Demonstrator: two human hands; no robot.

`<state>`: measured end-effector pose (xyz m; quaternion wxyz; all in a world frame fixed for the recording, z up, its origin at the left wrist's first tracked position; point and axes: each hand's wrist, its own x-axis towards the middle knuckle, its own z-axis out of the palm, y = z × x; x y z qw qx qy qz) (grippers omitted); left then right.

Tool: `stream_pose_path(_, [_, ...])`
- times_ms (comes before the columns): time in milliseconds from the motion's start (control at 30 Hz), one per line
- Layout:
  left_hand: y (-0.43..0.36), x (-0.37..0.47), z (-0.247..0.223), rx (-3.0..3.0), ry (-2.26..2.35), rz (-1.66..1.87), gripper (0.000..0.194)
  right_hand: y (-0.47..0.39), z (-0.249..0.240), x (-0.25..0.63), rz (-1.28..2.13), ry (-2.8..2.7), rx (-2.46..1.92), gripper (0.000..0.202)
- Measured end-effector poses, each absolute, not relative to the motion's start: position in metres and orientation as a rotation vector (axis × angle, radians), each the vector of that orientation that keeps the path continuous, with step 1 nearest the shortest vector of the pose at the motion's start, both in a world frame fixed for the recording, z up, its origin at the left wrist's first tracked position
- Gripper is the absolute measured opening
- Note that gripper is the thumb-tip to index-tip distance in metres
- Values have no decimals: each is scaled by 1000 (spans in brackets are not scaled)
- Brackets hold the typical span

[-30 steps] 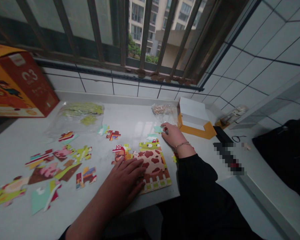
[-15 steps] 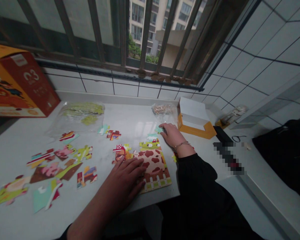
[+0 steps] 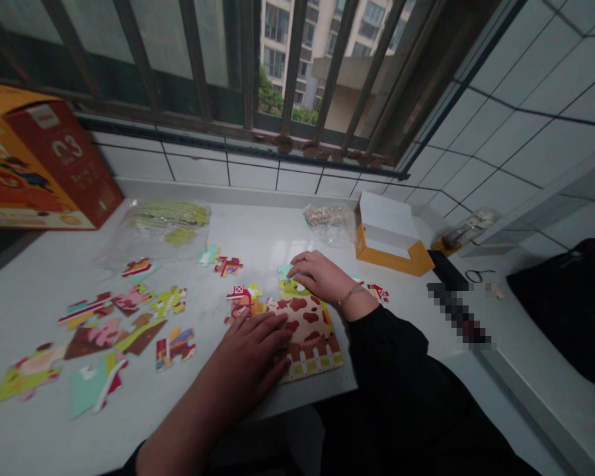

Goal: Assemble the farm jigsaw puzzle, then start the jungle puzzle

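Note:
A joined puzzle section (image 3: 305, 322) with a spotted cow and a white fence lies near the table's front edge. My left hand (image 3: 258, 344) rests flat on its left side, fingers spread. Over its upper edge is my right hand (image 3: 317, 274), fingers bent, the fingertips at a light-blue piece (image 3: 284, 271) on the top left corner; whether they grip it is hard to tell. A barn-and-horse piece (image 3: 241, 301) touches the section's left side. Behind my right wrist lies a red barn piece (image 3: 378, 292).
Loose puzzle pieces (image 3: 102, 330) are scattered on the left of the white table (image 3: 258, 228). An orange box (image 3: 44, 165) stands back left, plastic bags (image 3: 161, 228) lie behind, and an open yellow-and-white box (image 3: 391, 241) sits back right.
My right hand has moved left, from a light-blue piece beyond the puzzle section to the section's upper edge. The red barn piece on the right is now more visible. My left hand stays in place.

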<state>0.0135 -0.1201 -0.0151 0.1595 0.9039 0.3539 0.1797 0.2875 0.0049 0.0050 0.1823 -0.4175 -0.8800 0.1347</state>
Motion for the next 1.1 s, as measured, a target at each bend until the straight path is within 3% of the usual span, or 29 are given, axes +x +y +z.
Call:
stream_pose_path(367, [-120,14,-11,2596,1007,459,40,5,0,292,353,-2490,-1136,17])
stream_pose_path(600, [-119,13,-13,2584,1010,459,40,3,8,298,298,-2390,-1153,27])
stream_pose_path(767, [-117,13,-13,2567,992,453,38,-10,29,353,80,-1757,-1617,35])
stream_pose_path(867, [-117,13,-15,2558,986,445,40,-30,35,391,57,-1684,-1881,30])
stream_pose_path(1000, [-117,10,-21,2557,988,410,55,-55,28,414,163,-1993,-1920,21])
stream_pose_path(1100, [-116,8,-23,2560,976,383,77,-61,21,413,323,-2135,-1891,31])
